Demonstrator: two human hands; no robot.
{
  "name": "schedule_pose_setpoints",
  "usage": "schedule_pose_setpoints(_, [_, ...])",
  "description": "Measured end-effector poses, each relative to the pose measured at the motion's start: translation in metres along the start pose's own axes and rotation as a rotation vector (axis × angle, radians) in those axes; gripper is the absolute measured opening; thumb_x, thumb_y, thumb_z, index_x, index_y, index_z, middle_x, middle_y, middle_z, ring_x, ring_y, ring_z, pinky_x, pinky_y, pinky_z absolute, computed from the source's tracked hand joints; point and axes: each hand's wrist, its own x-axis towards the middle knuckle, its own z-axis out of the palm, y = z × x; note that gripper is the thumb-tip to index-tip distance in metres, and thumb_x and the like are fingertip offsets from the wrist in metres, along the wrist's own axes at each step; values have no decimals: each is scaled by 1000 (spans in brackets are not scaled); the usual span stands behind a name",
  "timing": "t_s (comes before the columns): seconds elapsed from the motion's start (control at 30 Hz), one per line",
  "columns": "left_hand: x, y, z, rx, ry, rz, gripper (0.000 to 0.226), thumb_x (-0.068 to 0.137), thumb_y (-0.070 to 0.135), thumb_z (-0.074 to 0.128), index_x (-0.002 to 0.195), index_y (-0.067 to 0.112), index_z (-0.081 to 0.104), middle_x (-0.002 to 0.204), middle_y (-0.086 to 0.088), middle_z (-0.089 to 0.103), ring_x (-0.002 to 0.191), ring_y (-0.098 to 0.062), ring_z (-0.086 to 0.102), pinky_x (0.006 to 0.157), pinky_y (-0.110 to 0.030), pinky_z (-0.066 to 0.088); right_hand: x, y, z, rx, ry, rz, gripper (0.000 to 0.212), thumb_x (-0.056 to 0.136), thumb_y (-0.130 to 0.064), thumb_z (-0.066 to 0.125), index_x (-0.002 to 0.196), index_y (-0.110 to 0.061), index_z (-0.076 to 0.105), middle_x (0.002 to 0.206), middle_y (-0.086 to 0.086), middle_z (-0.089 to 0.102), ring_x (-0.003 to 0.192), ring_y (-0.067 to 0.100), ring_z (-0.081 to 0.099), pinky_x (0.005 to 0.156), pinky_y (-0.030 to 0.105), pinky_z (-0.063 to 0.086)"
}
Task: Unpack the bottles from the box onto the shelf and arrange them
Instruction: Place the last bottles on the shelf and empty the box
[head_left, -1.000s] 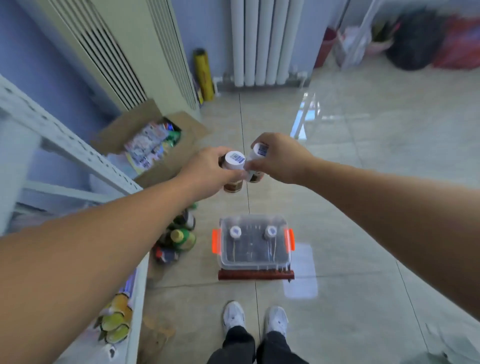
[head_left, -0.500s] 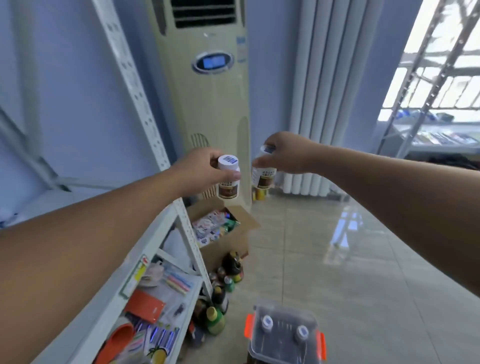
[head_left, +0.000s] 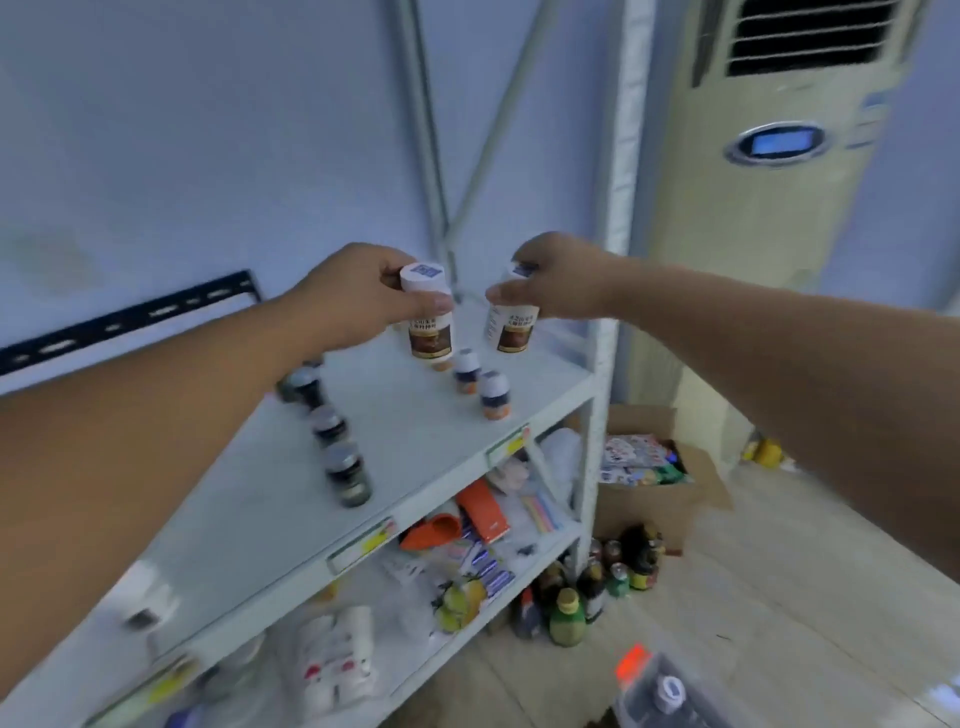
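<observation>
My left hand grips a white-capped bottle with a brown label by its top, above the far end of the white upper shelf. Just to its right, my right hand holds a second bottle of the same kind by the cap. Both bottles hang upright just over the shelf surface. Two small white-capped bottles stand on the shelf below them. A row of dark-lidded jars stands to the left. The clear plastic box with an orange latch sits on the floor at bottom right, one white cap visible inside.
A white shelf post rises right of my right hand. Lower shelves hold packets and an orange scoop. Several bottles stand on the floor by an open cardboard box. A tall beige air conditioner stands behind.
The view has swung left from the floor and air conditioner to the shelf. Both hands have carried their bottles up from above the box to over the upper shelf.
</observation>
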Motion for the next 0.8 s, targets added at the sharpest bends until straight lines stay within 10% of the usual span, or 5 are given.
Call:
schedule_pose_setpoints(0.6, [-199, -219, -170, 126, 246, -337, 19, 74, 53, 80, 83, 42, 68, 78, 19, 70, 73, -1, 63, 66, -25, 47, 117, -300, 192, -52, -244, -388, 51, 81, -56, 64, 64, -16, 37, 61, -1, 43, 54, 18, 44, 52, 28, 32])
schedule_pose_setpoints(0.8, [-214, -291, -160, 100, 160, -389, 35, 75, 49, 81, 100, 26, 71, 90, 7, 74, 82, -9, 67, 71, -33, 52, 141, -341, 264, -122, -333, -393, 57, 83, -60, 62, 104, -7, 63, 102, 11, 64, 84, 24, 60, 62, 30, 39])
